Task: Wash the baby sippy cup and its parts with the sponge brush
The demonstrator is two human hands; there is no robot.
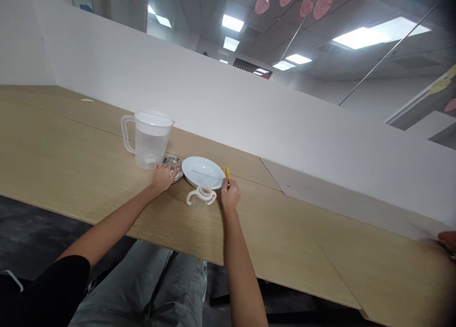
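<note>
While the right hand [231, 194] pinches a thin rod [209, 175] over the white dish [203, 164], probably for control, left hand [163, 178] rests at round tray [180, 176]; grip unclear.

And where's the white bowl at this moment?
In the head view, the white bowl is near the middle of the table, between the left hand and right hand, right of the jug.

1 short black sleeve [59, 289], 2 bare forearms [245, 270], and loose, creased grey trousers [121, 284]
</note>
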